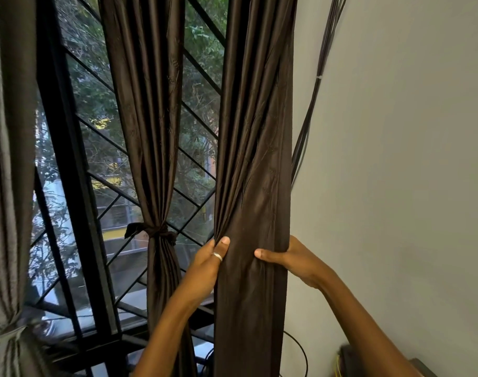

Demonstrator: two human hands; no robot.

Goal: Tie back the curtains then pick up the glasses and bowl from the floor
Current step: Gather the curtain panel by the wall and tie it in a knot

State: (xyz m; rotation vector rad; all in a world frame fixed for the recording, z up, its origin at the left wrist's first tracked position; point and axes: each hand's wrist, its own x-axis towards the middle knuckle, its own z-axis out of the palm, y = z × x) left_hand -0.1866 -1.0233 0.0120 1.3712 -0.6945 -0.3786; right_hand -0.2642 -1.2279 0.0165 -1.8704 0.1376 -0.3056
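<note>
R curtain point(255, 159), dark brown, hangs at the R end of the window, just beside the wall point(395, 159); it's gathered into a narrow column of folds, not yet tied. L hand point(209, 263) grips its L edge; thumb pressed on the front of the cloth, w/ a silver ring point(217, 256) on it; the other fingers curl round the edge, mostly hidden. R hand point(295, 261) clasps the R edge at approx. the same height; thumb point(262, 253) lies across the front, fingers wrapped behind the cloth, out of sight; so both hands are closed on the same curtain, squeezing it btwn them.

Mid curtain point(148, 118), same brown, is cinched by a knotted tie point(153, 232), a bit above hand level. L curtain point(6, 186), greyer, at the L edge of the view, is cinched low down w/ a band point(6, 333). Behind and btwn them, a black grille point(69, 172) w/ diagonal bars; trees and a bldg beyond. A bundle of dark cables point(318, 104) runs down the wall just R of the R curtain; a dark box point(349, 357) at bottom R, too blurred to tell more.
</note>
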